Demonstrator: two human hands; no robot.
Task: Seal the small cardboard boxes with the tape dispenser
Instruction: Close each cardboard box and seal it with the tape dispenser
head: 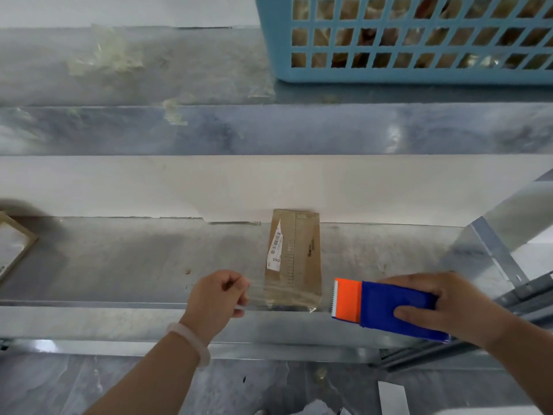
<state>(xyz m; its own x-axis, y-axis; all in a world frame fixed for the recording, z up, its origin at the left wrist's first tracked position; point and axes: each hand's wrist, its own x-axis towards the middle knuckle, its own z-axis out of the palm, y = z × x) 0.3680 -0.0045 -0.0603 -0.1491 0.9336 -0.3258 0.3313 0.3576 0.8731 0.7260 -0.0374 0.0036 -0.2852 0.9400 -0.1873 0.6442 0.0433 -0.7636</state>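
Cardboard: one small box (294,256), lying flat on the metal worktop (119,265), with one barcode label (276,247) on its top. One tape dispenser (389,310), blue body and orange toothed head, sits just right of the box's near end. One strip of clear tape (284,295) lies across that near end. My left hand (215,298) is curled, pinching the strip's left end beside the box. My right hand (449,304) grips the dispenser, thumb on top, fingers round its far side. One pale bracelet (191,339) on my left wrist. One blue basket (419,70) on the shelf above.
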